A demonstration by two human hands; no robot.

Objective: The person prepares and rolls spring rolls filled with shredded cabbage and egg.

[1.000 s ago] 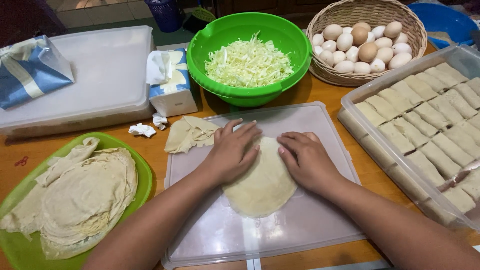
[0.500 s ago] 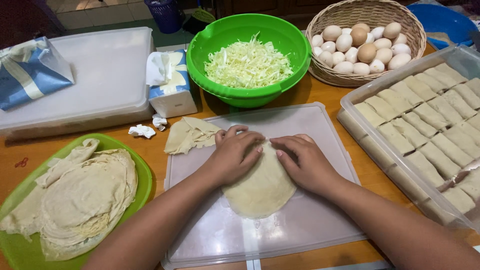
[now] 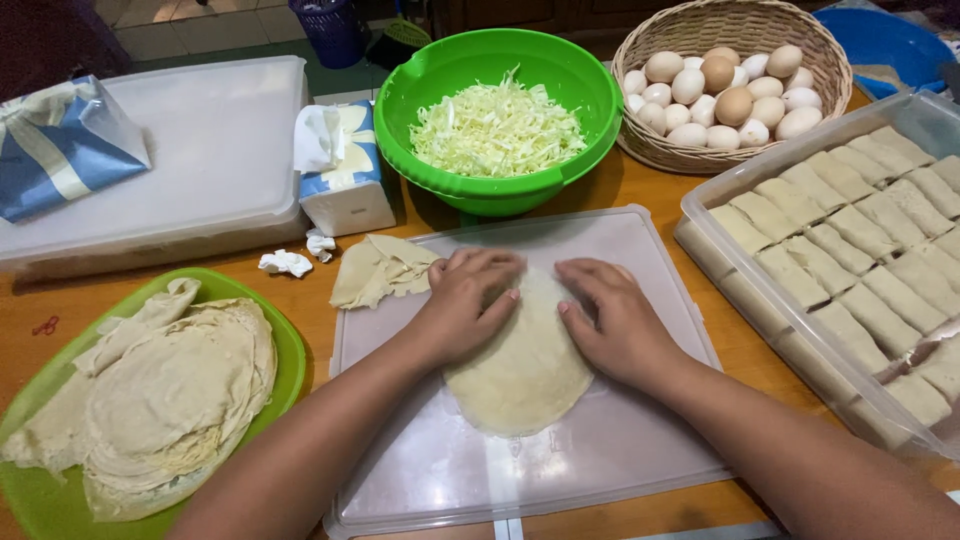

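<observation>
A round pale wrapper sheet (image 3: 525,375) lies flat on a translucent plastic lid (image 3: 600,470) used as a board. My left hand (image 3: 465,305) rests palm down on the wrapper's upper left part. My right hand (image 3: 615,320) presses its upper right part, fingertips close to the left hand's. Neither hand holds anything. A folded scrap of wrapper (image 3: 380,268) lies at the lid's far left corner.
A green plate (image 3: 290,345) with a stack of wrappers (image 3: 165,390) is at the left. Behind stand a green bowl (image 3: 580,75) of shredded cabbage (image 3: 497,130), a wicker basket (image 3: 690,150) of eggs, a tissue pack (image 3: 345,165), a closed white container (image 3: 200,150). A clear tray (image 3: 700,210) of rolled rolls is on the right.
Both hands have slid a little toward each other on the wrapper's far edge. Nothing else has moved.
</observation>
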